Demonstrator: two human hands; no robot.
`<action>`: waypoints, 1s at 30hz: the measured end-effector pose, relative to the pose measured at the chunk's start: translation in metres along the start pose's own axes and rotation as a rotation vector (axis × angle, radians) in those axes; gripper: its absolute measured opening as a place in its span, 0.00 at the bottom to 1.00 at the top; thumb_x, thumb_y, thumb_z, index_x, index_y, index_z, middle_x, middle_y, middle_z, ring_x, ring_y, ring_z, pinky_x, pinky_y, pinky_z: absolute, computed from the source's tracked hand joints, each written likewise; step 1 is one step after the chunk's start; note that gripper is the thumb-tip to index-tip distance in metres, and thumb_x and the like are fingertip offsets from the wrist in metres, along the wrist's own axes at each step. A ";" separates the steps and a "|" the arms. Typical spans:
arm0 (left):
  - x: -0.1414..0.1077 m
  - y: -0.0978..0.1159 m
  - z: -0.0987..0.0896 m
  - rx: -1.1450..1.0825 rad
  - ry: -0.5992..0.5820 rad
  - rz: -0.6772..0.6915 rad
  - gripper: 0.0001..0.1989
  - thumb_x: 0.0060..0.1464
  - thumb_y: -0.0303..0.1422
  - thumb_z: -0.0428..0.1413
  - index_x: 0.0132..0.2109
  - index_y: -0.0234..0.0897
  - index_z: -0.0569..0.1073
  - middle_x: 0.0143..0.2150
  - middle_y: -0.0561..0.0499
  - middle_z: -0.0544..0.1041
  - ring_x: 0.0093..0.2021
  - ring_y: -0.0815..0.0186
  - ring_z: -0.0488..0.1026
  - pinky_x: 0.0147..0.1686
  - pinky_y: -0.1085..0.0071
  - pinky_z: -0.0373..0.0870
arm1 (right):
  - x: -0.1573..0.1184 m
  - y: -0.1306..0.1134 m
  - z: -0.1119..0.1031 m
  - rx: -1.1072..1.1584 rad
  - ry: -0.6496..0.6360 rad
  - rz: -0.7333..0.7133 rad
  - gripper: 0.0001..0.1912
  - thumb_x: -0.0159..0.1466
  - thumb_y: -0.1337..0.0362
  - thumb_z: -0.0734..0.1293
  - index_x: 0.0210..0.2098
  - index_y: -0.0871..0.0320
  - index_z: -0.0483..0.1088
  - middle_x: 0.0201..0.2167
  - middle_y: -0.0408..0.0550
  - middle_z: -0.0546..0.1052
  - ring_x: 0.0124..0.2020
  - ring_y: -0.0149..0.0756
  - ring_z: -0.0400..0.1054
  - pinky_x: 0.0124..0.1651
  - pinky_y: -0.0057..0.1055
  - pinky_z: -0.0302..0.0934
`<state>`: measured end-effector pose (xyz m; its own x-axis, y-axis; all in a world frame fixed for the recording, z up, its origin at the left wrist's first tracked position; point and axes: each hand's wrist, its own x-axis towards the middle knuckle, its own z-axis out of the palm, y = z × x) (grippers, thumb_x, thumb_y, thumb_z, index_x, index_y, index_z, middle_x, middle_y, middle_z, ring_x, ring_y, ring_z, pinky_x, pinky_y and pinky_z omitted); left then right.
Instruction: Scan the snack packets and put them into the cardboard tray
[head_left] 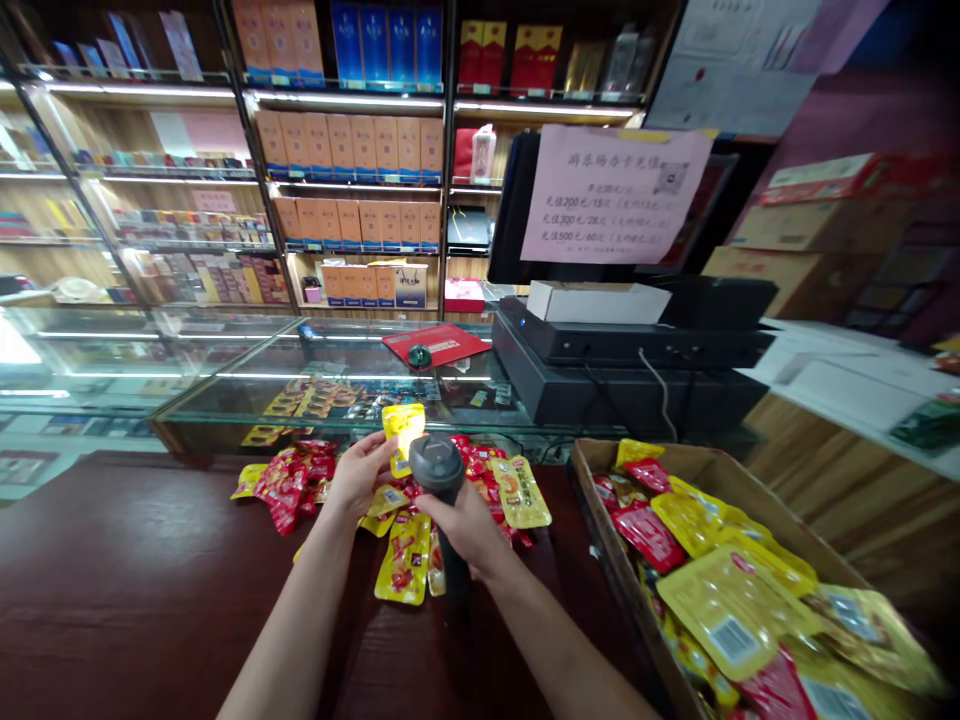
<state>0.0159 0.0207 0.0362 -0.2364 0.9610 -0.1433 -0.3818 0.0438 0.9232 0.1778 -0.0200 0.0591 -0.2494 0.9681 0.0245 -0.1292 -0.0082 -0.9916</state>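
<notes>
My left hand [363, 474] pinches a small yellow snack packet [403, 430] by its edge and holds it up. Bright light falls on the packet's face. Wrapped round the handle of a black barcode scanner [437, 466], my right hand [469, 522] keeps the scanner's head close to the packet. Below and around both hands lies a pile of red and yellow snack packets, among them a yellow one [405, 562] in front and a pale gold one [520, 492] to the right. The scanner hides part of the pile.
A cardboard box [622, 610] full of snack packets stands at the right on the dark red table [150, 580]. Behind it are a glass display counter [247, 385], a cash drawer [592, 375] and a monitor with a pink paper sign [615, 200]. Shelves of boxed goods line the wall.
</notes>
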 end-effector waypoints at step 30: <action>-0.125 -0.013 0.312 0.125 -0.640 -0.209 0.33 0.59 0.48 0.45 0.61 0.25 0.61 0.61 0.29 0.62 0.48 0.55 0.73 0.39 0.67 0.73 | -0.106 -0.116 -0.230 0.300 0.928 -0.220 0.15 0.42 0.61 0.72 0.29 0.61 0.72 0.17 0.39 0.73 0.23 0.33 0.68 0.26 0.27 0.60</action>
<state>0.3292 -0.0150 0.1536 0.4206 0.8994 -0.1195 -0.2471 0.2403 0.9387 0.4396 -0.0641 0.1421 0.6412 0.7667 -0.0322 -0.3512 0.2559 -0.9006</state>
